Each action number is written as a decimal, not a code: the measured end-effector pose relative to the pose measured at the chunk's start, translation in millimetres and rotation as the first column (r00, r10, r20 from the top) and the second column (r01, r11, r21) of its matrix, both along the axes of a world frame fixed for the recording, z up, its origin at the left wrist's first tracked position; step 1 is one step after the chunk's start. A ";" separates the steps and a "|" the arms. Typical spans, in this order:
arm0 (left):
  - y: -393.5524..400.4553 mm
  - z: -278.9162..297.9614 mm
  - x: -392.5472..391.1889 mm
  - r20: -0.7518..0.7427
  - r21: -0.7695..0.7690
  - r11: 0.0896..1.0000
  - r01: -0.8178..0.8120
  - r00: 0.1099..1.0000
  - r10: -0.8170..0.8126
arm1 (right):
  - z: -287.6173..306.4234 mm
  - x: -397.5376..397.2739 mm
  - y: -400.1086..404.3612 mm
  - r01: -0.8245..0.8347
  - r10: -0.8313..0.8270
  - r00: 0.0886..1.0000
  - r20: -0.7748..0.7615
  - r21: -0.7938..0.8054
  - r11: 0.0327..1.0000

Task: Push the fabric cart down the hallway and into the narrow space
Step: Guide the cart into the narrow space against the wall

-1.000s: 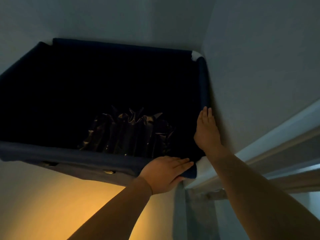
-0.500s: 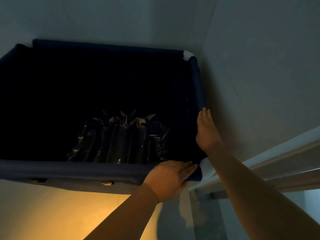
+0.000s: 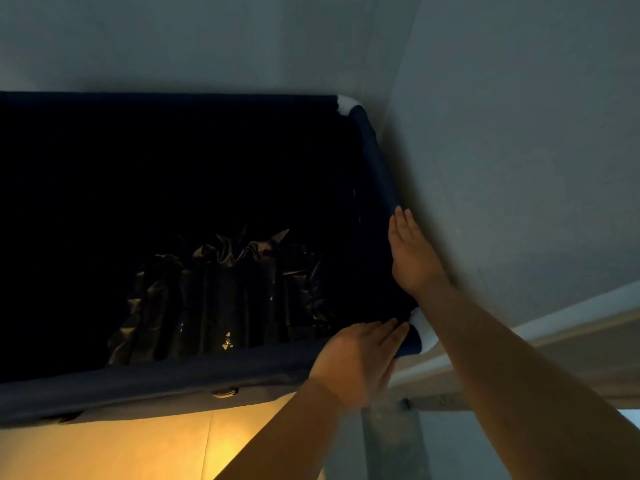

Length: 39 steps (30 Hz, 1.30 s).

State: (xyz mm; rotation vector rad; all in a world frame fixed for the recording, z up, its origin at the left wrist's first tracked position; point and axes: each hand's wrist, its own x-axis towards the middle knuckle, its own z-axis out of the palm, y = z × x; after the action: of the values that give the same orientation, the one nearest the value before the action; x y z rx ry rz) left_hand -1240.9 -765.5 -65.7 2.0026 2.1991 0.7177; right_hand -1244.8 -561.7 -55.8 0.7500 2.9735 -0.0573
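Observation:
The dark blue fabric cart (image 3: 194,374) fills the left and middle of the view, seen from above in dim light. Its far rim lies against the back wall and its right rim lies close along the right wall. A crumpled shiny dark bag (image 3: 225,296) sits inside it. My left hand (image 3: 360,358) rests over the near rim by the near right corner, fingers bent onto the fabric. My right hand (image 3: 412,258) lies flat with fingers together on the right rim, just beyond the white corner joint (image 3: 420,323).
A pale wall (image 3: 519,150) runs along the right, another wall (image 3: 207,43) closes off the back. A white door frame or trim (image 3: 554,327) crosses the lower right. Warm yellow light falls on the floor (image 3: 138,448) below the cart's near side.
The cart has slid to the left and downward in the view, with its far right corner closer to the right wall. Both hands stayed on the near right corner.

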 end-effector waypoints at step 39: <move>21.9 2.5 -2.3 0.050 -0.074 0.993 0.095 0.995 -0.092 | -6.3 15.0 9.7 0.062 -0.122 0.976 0.179 0.312 0.948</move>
State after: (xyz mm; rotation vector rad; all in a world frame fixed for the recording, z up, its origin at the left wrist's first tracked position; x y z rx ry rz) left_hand -1243.3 -743.5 -63.2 2.0153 2.0594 0.6524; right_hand -1229.7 -552.0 -62.1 0.8691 2.7868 0.4550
